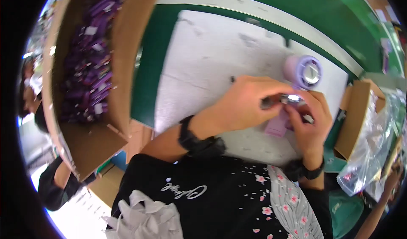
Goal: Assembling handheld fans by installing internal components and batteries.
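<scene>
A lilac device with a round, ringed head [302, 71], which looks like a small handheld fan, lies on the white work mat. Its flat lilac lower part [277, 125] shows below my hands. My left hand [248, 101] reaches across it from the left, fingers closed at a shiny silver piece [292, 98]. From the other side, my right hand [313, 118] curls its fingers round the same spot, with a small white bit showing near its thumb. The hands hide most of the device's middle, and what exactly each one grips is partly covered.
A deep cardboard box [121, 69] full of purple parts stands at the left. The white mat [203, 56] covers the green bench. At the right are another cardboard box [354, 116] and clear plastic bags [373, 145]. Other people's arms show at both sides.
</scene>
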The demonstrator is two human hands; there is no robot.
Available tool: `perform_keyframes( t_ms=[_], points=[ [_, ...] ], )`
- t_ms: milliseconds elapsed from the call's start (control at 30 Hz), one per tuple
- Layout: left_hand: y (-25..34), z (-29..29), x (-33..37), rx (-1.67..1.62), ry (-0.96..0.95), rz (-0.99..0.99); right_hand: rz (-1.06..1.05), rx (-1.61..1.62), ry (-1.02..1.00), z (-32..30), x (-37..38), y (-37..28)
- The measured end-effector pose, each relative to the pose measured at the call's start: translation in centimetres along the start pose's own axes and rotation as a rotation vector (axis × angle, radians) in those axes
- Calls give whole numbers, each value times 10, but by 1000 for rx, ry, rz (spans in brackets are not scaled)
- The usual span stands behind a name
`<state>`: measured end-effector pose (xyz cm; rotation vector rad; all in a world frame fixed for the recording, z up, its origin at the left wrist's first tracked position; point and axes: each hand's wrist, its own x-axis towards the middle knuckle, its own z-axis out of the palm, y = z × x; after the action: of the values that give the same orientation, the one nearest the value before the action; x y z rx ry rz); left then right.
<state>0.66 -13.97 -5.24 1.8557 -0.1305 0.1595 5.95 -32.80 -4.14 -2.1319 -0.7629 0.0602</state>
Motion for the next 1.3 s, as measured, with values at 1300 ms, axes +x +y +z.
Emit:
perform_keyframes(
  t_ms=[1300],
  points=[
    [-6, 13, 2, 77, 12, 22, 155, 116, 43, 5, 0, -6]
  ],
)
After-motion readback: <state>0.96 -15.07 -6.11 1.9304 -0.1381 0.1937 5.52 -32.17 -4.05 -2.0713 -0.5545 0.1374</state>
